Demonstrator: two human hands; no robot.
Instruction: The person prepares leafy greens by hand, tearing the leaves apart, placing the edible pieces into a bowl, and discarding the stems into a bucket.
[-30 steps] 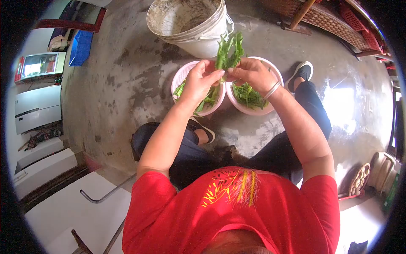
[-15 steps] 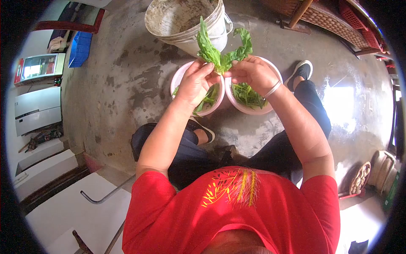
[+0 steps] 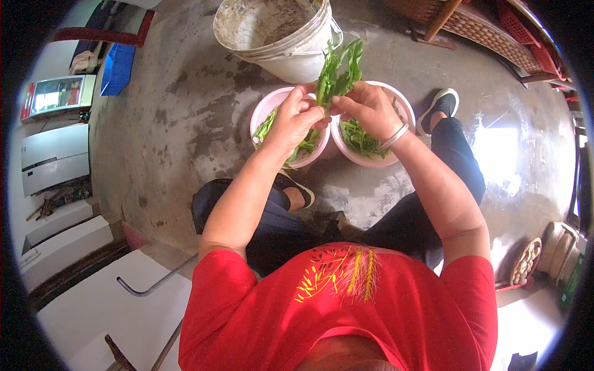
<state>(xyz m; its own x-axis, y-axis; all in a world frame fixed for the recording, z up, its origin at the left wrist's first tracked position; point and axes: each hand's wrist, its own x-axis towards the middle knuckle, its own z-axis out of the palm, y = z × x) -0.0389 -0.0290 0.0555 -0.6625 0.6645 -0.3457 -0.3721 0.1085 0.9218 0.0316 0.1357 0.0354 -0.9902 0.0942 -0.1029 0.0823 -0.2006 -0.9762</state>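
Between my hands a green leafy vegetable (image 3: 338,73) stands with its leaves pointing up toward the bucket. My left hand (image 3: 295,122) pinches its base from the left, and my right hand (image 3: 370,111), with a bracelet at the wrist, grips it from the right. The fingertips of both hands nearly meet. Below my left hand is a pink basket (image 3: 257,117) with green leaves inside. Another pink basket (image 3: 405,110), under my right hand, holds cut greens (image 3: 360,140).
A dirty white bucket (image 3: 291,59) stands just beyond the baskets. Wooden and woven furniture (image 3: 479,34) is at the upper right. My feet rest beside the baskets, one shoe (image 3: 443,108) at the right. A blue bin (image 3: 116,69) is at the upper left.
The leaves were spread apart half a second ago and are now gathered upright. My hands have turned slightly inward around the base.
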